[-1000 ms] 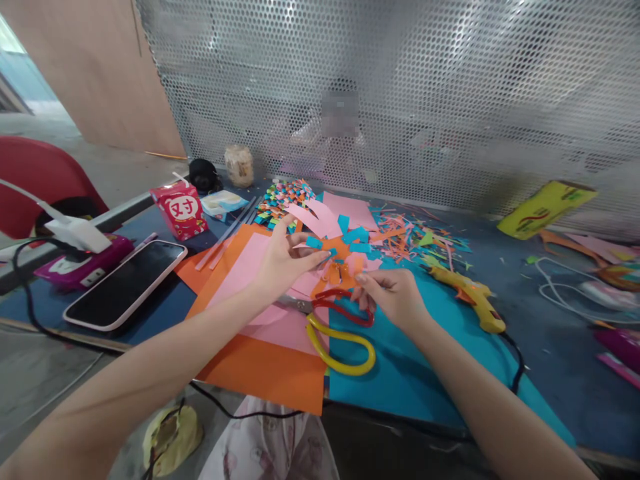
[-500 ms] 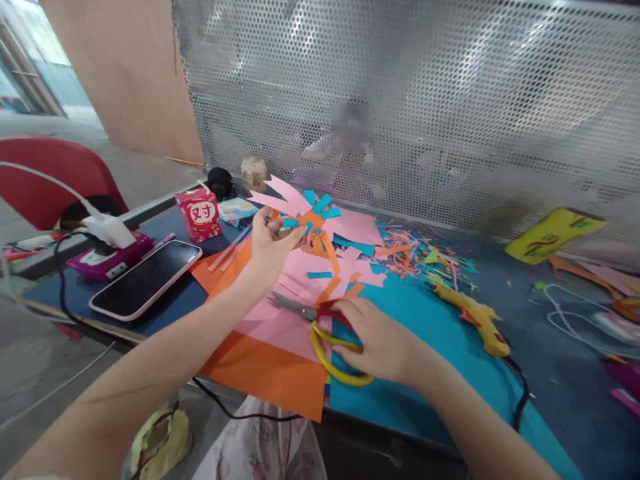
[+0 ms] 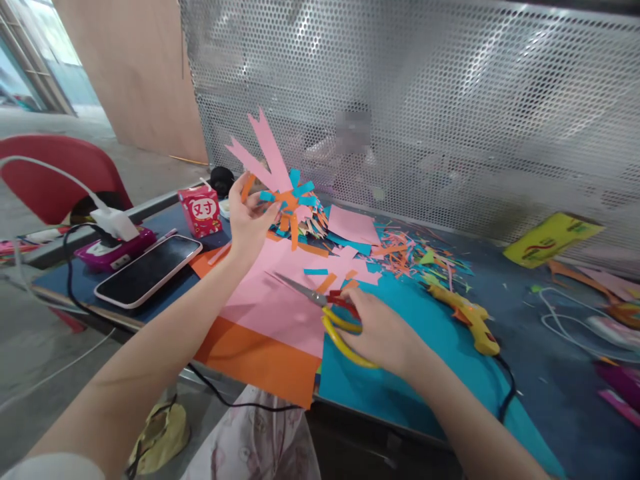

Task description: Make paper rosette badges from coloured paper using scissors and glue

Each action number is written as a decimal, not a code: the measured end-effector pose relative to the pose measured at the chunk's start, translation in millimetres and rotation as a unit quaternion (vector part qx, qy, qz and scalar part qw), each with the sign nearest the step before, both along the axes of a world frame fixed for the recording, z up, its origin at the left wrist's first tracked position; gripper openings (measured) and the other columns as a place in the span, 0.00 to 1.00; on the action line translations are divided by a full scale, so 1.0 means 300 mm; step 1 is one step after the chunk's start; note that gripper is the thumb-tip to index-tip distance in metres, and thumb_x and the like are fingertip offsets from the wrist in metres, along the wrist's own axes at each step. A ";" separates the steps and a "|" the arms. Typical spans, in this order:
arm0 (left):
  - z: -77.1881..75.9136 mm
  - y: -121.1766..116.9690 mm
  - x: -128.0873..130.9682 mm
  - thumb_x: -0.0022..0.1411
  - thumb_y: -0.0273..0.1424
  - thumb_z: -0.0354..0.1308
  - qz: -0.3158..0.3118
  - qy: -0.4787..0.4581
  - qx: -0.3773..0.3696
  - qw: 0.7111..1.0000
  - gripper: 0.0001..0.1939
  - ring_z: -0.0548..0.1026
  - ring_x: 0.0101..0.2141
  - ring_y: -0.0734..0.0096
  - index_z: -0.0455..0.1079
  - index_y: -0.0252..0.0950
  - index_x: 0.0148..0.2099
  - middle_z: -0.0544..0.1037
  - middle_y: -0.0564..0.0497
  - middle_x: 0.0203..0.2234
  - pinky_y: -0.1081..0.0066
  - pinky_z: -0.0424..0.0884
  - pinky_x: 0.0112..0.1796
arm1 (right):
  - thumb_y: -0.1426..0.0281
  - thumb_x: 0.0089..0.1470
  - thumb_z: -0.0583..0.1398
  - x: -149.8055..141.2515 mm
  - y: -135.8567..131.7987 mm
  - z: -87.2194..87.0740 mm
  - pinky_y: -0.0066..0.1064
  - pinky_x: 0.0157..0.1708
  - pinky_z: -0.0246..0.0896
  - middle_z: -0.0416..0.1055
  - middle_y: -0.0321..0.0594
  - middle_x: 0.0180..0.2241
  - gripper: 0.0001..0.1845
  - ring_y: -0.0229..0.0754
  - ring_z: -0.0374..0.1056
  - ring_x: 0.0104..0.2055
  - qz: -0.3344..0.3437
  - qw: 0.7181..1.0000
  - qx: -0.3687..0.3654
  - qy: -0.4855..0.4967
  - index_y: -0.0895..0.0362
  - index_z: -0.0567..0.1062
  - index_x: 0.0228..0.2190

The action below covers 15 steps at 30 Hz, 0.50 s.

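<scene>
My left hand (image 3: pixel 249 217) is closed on a paper craft (image 3: pixel 287 200) made of orange and blue strips, with two long pink tails notched at their ends pointing up. Orange strips hang from its lower side. My right hand (image 3: pixel 383 327) grips scissors (image 3: pixel 320 300) with one red and one yellow handle, their blades slightly parted and pointing left. Beneath the blades lies pink paper (image 3: pixel 270 300), over an orange sheet (image 3: pixel 260 360). A small blue strip (image 3: pixel 316 272) rests on the pink paper.
Blue paper (image 3: pixel 400 373) covers the table's front right, with a yellow glue gun (image 3: pixel 467 317) on it. Paper scraps (image 3: pixel 400 253) lie behind. At left are a phone (image 3: pixel 150 270), a purple power strip (image 3: pixel 115 250) and a red drink carton (image 3: pixel 200 210). A perforated metal panel (image 3: pixel 425 100) stands behind.
My left hand has moved left and turned the paper craft, so its pink tails point upward rather than left. The scissors have shifted slightly right and up in my right hand.
</scene>
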<state>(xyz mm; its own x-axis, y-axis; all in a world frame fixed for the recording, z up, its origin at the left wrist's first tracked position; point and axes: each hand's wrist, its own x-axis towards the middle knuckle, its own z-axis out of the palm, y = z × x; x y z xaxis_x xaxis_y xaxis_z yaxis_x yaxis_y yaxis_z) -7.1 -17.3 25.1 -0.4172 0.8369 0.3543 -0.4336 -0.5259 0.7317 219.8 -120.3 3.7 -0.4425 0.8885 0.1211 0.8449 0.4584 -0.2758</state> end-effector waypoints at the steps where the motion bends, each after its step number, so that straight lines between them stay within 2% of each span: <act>1: 0.000 0.002 -0.006 0.45 0.17 0.69 0.001 0.007 0.001 1.000 0.40 0.77 0.35 0.73 0.59 0.46 0.57 0.77 0.59 0.30 0.76 0.72 0.33 | 0.60 0.49 0.59 0.007 0.005 0.006 0.41 0.37 0.67 0.75 0.51 0.39 0.17 0.54 0.72 0.42 -0.015 1.000 0.018 0.011 0.57 0.67 0.39; 3: 0.002 0.005 -0.014 0.46 0.18 0.69 -0.006 0.016 0.000 1.000 0.42 0.77 0.37 0.72 0.58 0.46 0.59 0.78 0.59 0.31 0.75 0.71 0.34 | 0.55 0.47 0.61 0.027 0.020 0.010 0.44 0.38 0.67 0.74 0.52 0.40 0.23 0.58 0.71 0.44 -0.039 0.997 0.066 0.020 0.56 0.66 0.40; 6: 0.007 0.005 -0.014 0.45 0.19 0.71 -0.026 0.010 -0.010 1.000 0.44 0.77 0.38 0.72 0.58 0.48 0.60 0.79 0.59 0.34 0.76 0.72 0.34 | 0.53 0.44 0.63 0.062 0.045 0.005 0.46 0.41 0.66 0.73 0.51 0.41 0.27 0.59 0.70 0.45 -0.055 0.992 0.111 0.025 0.55 0.66 0.41; 9: 0.008 -0.001 -0.001 0.42 0.19 0.71 -0.063 0.000 -0.031 0.998 0.44 0.78 0.34 0.74 0.60 0.50 0.59 0.80 0.56 0.37 0.77 0.72 0.31 | 0.53 0.44 0.64 0.083 0.060 -0.003 0.46 0.42 0.66 0.73 0.50 0.41 0.27 0.57 0.70 0.45 -0.055 0.994 0.095 0.025 0.55 0.66 0.41; 15: -0.001 -0.033 0.039 0.41 0.16 0.68 -0.147 0.044 -0.051 0.987 0.45 0.78 0.26 0.74 0.60 0.47 0.60 0.80 0.55 0.31 0.77 0.74 0.29 | 0.55 0.45 0.63 0.079 0.056 0.004 0.42 0.43 0.66 0.72 0.52 0.44 0.27 0.55 0.70 0.46 -0.033 0.998 0.050 0.016 0.57 0.66 0.42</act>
<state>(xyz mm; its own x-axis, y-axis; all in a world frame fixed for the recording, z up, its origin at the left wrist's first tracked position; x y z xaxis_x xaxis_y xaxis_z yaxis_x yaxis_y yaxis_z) 4.7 -27.2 24.8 -0.1228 0.9503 0.2861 -0.4892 -0.3087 0.8157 243.4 -103.6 4.8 -0.3784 0.8982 0.2235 0.8658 0.4289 -0.2579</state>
